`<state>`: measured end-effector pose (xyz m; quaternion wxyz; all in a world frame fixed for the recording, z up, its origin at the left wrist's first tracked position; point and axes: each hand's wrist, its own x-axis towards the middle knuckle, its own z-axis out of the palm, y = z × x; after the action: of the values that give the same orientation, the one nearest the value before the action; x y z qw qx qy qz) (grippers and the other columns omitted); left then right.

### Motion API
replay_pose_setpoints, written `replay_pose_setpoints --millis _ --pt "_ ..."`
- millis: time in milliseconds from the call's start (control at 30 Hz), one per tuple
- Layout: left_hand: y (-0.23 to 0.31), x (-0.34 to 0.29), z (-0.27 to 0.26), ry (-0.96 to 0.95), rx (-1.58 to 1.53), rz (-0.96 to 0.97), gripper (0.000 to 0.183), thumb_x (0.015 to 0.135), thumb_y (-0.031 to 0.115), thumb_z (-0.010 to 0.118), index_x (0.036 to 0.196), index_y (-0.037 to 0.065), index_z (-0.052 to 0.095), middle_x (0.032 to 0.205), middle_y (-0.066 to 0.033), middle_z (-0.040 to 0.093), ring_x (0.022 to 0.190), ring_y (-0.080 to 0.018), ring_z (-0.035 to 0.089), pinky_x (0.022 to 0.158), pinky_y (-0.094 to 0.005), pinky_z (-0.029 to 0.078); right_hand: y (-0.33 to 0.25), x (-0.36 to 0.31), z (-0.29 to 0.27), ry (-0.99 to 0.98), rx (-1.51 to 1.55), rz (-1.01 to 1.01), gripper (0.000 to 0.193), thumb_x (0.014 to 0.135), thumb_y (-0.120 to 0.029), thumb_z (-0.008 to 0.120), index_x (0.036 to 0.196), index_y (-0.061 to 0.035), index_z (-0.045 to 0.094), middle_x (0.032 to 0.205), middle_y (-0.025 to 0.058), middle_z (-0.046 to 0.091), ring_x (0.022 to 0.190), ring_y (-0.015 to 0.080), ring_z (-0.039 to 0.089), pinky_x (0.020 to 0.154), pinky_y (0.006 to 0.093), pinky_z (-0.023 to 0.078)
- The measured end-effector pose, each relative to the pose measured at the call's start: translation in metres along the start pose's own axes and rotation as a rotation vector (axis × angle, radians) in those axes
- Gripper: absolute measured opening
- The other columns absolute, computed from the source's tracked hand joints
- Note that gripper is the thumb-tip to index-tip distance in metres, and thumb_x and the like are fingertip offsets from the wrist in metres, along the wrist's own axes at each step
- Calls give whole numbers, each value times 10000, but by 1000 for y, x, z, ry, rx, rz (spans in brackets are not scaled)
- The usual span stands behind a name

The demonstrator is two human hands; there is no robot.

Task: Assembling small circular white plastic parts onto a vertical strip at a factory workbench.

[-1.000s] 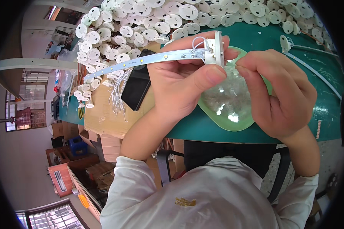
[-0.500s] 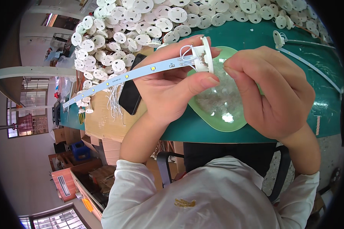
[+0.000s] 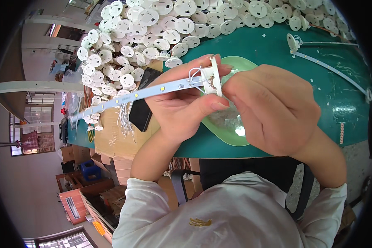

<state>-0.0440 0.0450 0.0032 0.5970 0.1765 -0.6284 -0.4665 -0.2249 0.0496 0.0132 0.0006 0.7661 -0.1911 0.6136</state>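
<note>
My left hand (image 3: 175, 113) grips a round white plastic cap (image 3: 214, 78) between thumb and fingers, its disc edge-on to me. From the cap a long pale LED strip (image 3: 151, 91) runs out to the left across my palm, joined by thin looped white wires (image 3: 194, 74). My right hand (image 3: 275, 111) is closed, with thumb and forefinger pinched right at the disc's outer face. Whatever it pinches is hidden behind the fingers. Beneath both hands sits a light green bowl (image 3: 243, 62) holding greyish, shiny contents too fine to make out.
A big heap of white round caps (image 3: 184, 25) covers the back of the green table (image 3: 186, 149). At left lie a black phone (image 3: 142, 113), cardboard (image 3: 107, 138) and a bundle of white wires (image 3: 124, 120). Another LED strip (image 3: 330, 68) with a cap lies at right.
My right hand has moved left and its fingertips now meet the cap's disc. The cap and strip sit slightly lower and further left, still in my left hand.
</note>
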Motion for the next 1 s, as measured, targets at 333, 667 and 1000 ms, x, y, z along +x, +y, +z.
replay_pose_setpoints --millis 333,667,1000 --pt "-1 3 2 -64 -90 105 539 696 17 837 1170 -76 598 1058 -221 675 941 -288 685 819 -398 569 -2 -4 7 72 74 28 128 735 132 653 851 85 629 748 136 628 556 235 587 502 306 479" --pt "-1 2 11 52 -187 84 474 756 38 803 1167 -73 595 1064 -208 673 951 -280 681 822 -392 566 -1 5 -3 -18 184 141 124 770 123 648 874 58 633 823 143 680 616 236 634 550 301 495" --pt "4 -3 8 72 -16 -4 442 766 114 808 1127 -49 610 1093 -211 668 972 -290 675 876 -423 538 -4 7 -1 -53 44 127 167 708 70 685 851 0 637 753 121 643 607 287 624 537 327 491"
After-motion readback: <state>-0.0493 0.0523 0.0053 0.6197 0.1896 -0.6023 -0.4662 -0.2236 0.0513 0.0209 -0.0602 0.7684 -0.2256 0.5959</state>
